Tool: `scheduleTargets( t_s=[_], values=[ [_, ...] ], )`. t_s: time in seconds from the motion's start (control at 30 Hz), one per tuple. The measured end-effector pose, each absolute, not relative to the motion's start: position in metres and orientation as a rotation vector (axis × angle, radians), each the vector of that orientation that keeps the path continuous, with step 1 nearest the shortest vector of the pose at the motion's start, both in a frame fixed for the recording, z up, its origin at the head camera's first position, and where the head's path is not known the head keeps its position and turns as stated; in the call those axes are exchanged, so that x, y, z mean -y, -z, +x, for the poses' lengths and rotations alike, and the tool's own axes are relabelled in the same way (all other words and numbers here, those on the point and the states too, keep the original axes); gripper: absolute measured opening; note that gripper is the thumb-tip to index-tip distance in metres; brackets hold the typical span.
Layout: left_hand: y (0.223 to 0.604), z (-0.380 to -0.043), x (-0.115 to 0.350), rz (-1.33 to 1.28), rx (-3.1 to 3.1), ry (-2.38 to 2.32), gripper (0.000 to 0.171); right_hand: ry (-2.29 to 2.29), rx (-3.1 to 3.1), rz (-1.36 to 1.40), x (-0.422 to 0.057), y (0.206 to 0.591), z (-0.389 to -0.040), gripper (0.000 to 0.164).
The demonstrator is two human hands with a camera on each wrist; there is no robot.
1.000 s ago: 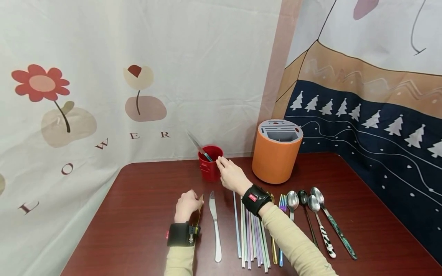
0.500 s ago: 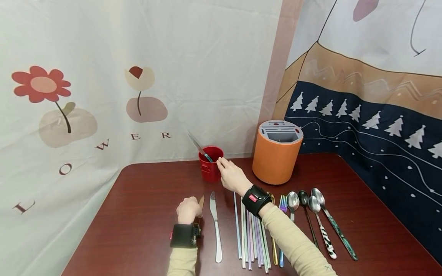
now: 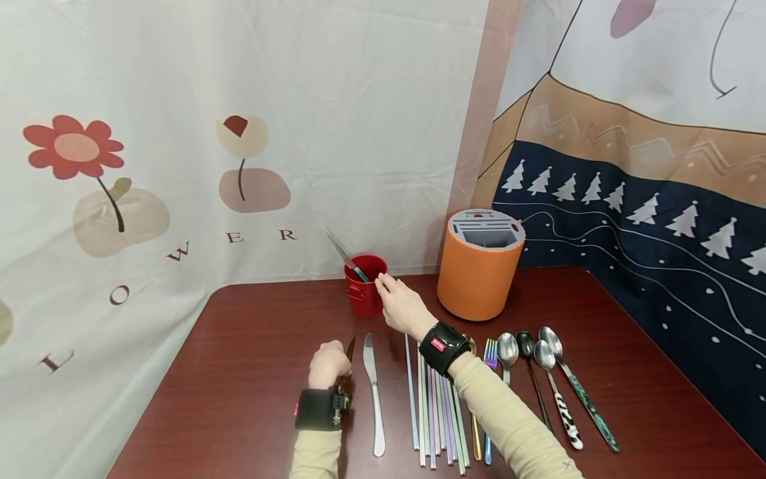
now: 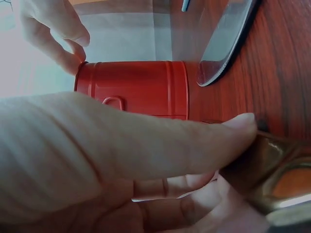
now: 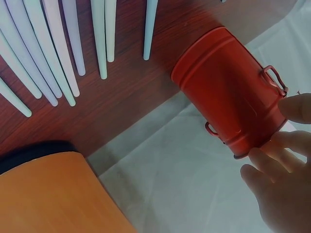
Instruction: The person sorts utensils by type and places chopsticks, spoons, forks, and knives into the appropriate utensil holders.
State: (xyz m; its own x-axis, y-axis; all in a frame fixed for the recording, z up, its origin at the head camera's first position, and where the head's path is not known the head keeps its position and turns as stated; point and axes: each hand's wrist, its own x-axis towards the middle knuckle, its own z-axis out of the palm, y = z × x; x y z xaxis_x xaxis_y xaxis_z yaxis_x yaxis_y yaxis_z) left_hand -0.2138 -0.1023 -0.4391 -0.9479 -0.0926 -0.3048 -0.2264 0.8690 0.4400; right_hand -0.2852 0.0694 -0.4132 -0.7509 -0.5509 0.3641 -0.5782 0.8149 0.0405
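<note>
My left hand (image 3: 328,364) pinches a shiny gold-brown table knife (image 3: 350,347) low over the tabletop, its tip showing past the fingers. Close up in the left wrist view, thumb and fingers meet on the knife's bronze metal (image 4: 272,165); much of it is hidden. At the back stands a small red metal pail (image 3: 364,296), upright, with a knife (image 3: 347,254) with a patterned green handle leaning in it, blade up. My right hand (image 3: 403,307) holds the pail by its right rim with thumb and fingertips. A silver knife (image 3: 374,392) lies right of my left hand.
An orange cutlery holder (image 3: 479,279) with a grey slotted top stands back right. Pastel chopsticks (image 3: 437,419) lie under my right forearm. Beside them lie a rainbow-coloured fork (image 3: 490,352) and several spoons (image 3: 544,356). A fabric backdrop (image 3: 359,133) rises behind the dark red-brown table (image 3: 251,372).
My left hand has shifted slightly right and toward me, and the gold-brown knife has turned in its fingers, its visible blade going from bright to dark. The right hand and pail stay put.
</note>
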Motion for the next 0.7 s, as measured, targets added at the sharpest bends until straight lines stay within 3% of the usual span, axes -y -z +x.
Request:
scheduleTargets(
  t_s=[0.27, 0.43, 0.7],
  values=[
    [0.429, -0.210, 0.106, -0.195, -2.839, -0.879, 0.004, -0.109, 2.639, 0.847, -0.069, 0.412, -0.284, 0.048],
    [0.418, -0.207, 0.109, -0.141, -2.969, -0.949, 0.020, -0.092, 2.631, 0.847, -0.069, 0.412, -0.284, 0.048],
    [0.404, -0.201, 0.107, -0.141, -3.119, -1.154, 0.015, -0.108, 2.646, 0.844, -0.068, 0.411, -0.284, 0.049]
  ],
)
